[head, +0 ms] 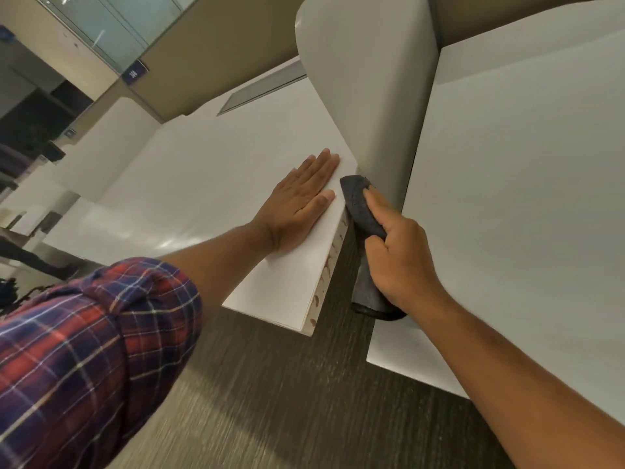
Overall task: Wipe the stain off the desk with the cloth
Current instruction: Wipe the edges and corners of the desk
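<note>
Smooth white desk [203, 184], reddish-stained edge [326, 265], fuzzy grey cloth [363, 214]

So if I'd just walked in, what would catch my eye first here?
Probably the right hand gripping a dark cloth against the desk's side edge, near the divider. Next, the reddish-brown stains running down that white edge below the cloth. Then the left hand, pressed flat on the desk top, with a plaid sleeve rolled up at lower left.
</note>
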Demonstrator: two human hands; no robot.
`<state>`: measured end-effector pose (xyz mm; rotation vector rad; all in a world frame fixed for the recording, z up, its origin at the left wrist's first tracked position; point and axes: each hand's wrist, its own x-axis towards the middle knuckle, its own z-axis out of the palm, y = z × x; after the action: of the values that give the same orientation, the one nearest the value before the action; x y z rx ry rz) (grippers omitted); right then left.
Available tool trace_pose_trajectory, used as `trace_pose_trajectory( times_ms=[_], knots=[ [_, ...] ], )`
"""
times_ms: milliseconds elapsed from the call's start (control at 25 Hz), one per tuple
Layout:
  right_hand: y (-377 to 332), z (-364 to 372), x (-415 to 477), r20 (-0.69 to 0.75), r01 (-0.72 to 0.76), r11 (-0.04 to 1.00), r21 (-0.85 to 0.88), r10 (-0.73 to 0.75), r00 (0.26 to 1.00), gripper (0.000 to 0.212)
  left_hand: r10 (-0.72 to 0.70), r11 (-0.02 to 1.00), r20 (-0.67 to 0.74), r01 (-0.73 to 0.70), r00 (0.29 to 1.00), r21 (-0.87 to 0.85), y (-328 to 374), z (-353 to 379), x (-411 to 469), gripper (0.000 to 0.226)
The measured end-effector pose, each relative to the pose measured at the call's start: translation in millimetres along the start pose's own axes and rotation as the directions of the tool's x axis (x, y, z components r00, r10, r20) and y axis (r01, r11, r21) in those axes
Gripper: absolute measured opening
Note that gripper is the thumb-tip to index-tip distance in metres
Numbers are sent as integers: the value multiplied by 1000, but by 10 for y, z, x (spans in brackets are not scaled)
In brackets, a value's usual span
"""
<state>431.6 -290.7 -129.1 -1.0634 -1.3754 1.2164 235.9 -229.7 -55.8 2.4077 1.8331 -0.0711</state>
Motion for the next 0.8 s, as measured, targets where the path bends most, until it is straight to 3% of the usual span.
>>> trace_pose_trajectory(
  times_ms=[280,400,520,680,800],
  knots=[
    [57,107,-718,117,84,996,39,-89,989,72,-13,1000,10,13,1000,-9,42,-29,-14,71],
    [66,-50,-578,-42,-26,987,159,33,999,68,3,1000,5,-3,1000,5,46,-23,-12,71],
    [30,-163,-225,-168,-64,989,137,87,982,69,-5,1000,6,4,1000,9,33,-28,-6,71],
    [-37,39,-145,3,-31,993,116,31,1000,72,-9,1000,-1,9,1000,8,33,-45,-8,70],
    [-31,187,-404,47,37,996,77,-41,998,75,-16,1000,5,16,1000,6,44,-37,-2,70]
  ],
)
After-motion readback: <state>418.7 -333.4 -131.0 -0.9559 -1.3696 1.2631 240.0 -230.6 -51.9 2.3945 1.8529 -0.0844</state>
